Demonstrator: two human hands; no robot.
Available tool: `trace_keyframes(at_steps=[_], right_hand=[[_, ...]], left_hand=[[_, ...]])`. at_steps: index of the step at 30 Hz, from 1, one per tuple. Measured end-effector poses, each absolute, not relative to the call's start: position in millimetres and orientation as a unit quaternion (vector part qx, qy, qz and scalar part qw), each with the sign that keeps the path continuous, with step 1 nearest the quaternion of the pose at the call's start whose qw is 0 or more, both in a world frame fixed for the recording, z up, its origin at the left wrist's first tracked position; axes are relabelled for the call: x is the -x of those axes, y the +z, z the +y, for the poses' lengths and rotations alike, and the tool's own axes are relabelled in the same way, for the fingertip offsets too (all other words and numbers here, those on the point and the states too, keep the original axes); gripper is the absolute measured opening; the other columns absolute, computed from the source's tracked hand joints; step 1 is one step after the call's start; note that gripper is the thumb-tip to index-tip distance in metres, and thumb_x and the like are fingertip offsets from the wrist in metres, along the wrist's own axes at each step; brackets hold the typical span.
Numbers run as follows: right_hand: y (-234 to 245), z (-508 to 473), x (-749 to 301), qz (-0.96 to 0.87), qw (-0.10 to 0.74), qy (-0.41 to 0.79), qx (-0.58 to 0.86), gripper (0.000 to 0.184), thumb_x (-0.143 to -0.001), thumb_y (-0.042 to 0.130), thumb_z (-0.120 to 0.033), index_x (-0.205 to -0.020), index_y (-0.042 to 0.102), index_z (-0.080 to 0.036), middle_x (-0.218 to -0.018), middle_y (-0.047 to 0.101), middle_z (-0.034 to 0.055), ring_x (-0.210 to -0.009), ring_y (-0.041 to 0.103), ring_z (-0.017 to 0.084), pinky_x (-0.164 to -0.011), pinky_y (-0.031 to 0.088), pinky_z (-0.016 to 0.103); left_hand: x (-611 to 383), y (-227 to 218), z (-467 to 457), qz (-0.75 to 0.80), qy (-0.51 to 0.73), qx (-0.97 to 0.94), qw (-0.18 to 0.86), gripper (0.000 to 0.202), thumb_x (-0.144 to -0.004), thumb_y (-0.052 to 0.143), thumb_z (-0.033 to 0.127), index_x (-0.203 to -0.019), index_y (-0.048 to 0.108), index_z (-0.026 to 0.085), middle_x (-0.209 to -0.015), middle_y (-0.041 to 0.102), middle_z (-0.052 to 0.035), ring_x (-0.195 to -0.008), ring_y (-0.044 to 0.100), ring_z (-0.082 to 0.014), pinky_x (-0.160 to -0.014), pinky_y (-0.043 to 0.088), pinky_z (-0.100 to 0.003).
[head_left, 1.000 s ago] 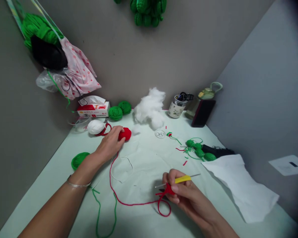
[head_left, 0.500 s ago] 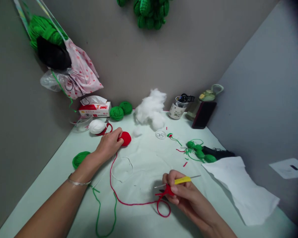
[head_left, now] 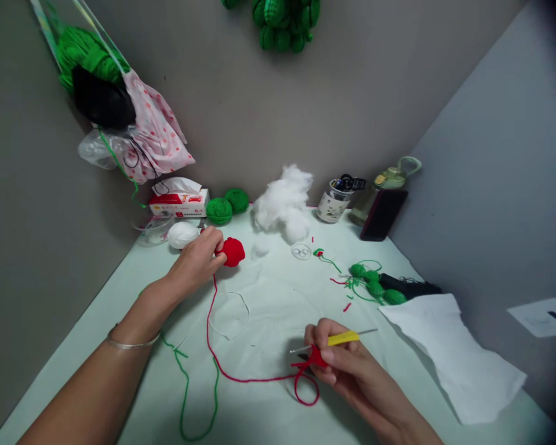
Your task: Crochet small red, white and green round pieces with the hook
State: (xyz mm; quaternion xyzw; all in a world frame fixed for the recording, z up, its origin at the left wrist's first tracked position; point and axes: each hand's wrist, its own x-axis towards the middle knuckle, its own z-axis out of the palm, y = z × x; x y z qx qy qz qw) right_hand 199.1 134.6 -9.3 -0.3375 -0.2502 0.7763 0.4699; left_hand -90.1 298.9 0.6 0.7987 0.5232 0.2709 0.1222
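My left hand reaches to the back left of the table, its thumb and fingers closed on the near side of a red yarn ball. From the ball a red strand curves over the cloth to my right hand. That hand grips a crochet hook with a yellow handle and, under it, a small red crocheted piece. A loop of red yarn hangs beside this piece; part of it is hidden by the fingers. A white ball of yarn lies just behind my left hand.
White stuffing is heaped at the back, beside green yarn balls and a tissue box. A pen cup, bottle and phone stand back right. Small green crocheted pieces and white paper lie right.
My left hand has shifted slightly back and left, and the red ball has turned a little in its fingers. My right hand keeps the hook and red piece almost still.
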Motion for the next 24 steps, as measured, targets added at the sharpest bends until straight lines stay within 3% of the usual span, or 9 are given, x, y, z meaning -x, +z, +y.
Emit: trace_keyframes(at_steps=[5, 8, 11, 14, 18, 24], right_hand=[[-9, 134, -199, -0.246, 0.469, 0.776, 0.342, 0.025, -0.071, 0.094, -0.026, -0.074, 0.071, -0.017, -0.075, 0.057, -0.0016, -0.056, 0.045, 0.005, -0.054, 0.032, 0.02], [-9, 133, -200, -0.245, 0.468, 0.777, 0.342, 0.026, -0.071, 0.094, -0.026, -0.074, 0.07, -0.017, -0.077, 0.058, -0.0013, -0.055, 0.046, 0.004, -0.053, 0.031, 0.02], [-8, 132, -200, -0.244, 0.467, 0.777, 0.345, 0.026, -0.071, 0.094, -0.026, -0.074, 0.07, -0.017, -0.078, 0.059, -0.0009, -0.056, 0.046, 0.005, -0.053, 0.031, 0.02], [-7, 132, -200, -0.246, 0.467, 0.776, 0.345, 0.026, -0.071, 0.094, -0.026, -0.073, 0.069, -0.017, -0.076, 0.059, -0.001, -0.056, 0.045, 0.005, -0.053, 0.031, 0.02], [-8, 132, -200, -0.246, 0.462, 0.778, 0.347, 0.026, -0.071, 0.094, -0.026, -0.073, 0.069, -0.017, -0.076, 0.06, -0.001, -0.056, 0.046, 0.005, -0.054, 0.032, 0.021], [-8, 134, -200, -0.254, 0.463, 0.778, 0.341, 0.024, -0.072, 0.093, -0.026, -0.075, 0.072, -0.017, -0.077, 0.06, -0.001, -0.056, 0.046, 0.005, -0.053, 0.031, 0.021]], left_hand=[[88, -8, 299, 0.519, 0.228, -0.811, 0.144, 0.028, -0.08, 0.056, 0.014, -0.068, 0.033, 0.026, -0.077, 0.047, 0.0017, -0.063, 0.043, -0.0181, -0.062, 0.031, -0.034], [90, -8, 299, 0.524, 0.22, -0.807, 0.156, 0.017, -0.085, 0.053, 0.017, -0.075, 0.043, 0.026, -0.073, 0.05, 0.0025, -0.063, 0.046, -0.0194, -0.062, 0.031, -0.034], [94, -8, 301, 0.521, 0.221, -0.809, 0.159, 0.012, -0.088, 0.049, 0.016, -0.091, 0.055, 0.026, -0.082, 0.059, 0.0004, -0.075, 0.055, -0.0227, -0.068, 0.036, -0.035], [95, -10, 302, 0.513, 0.22, -0.814, 0.157, 0.016, -0.086, 0.05, 0.013, -0.09, 0.059, 0.025, -0.093, 0.061, -0.0025, -0.086, 0.058, -0.0245, -0.075, 0.039, -0.036], [95, -14, 303, 0.507, 0.218, -0.816, 0.173, 0.021, -0.084, 0.047, 0.011, -0.093, 0.06, 0.025, -0.095, 0.059, -0.0023, -0.08, 0.057, -0.0221, -0.075, 0.041, -0.035], [99, -10, 302, 0.485, 0.2, -0.828, 0.2, 0.018, -0.084, 0.045, 0.011, -0.083, 0.056, 0.025, -0.09, 0.061, -0.0018, -0.08, 0.058, -0.0228, -0.075, 0.044, -0.036]])
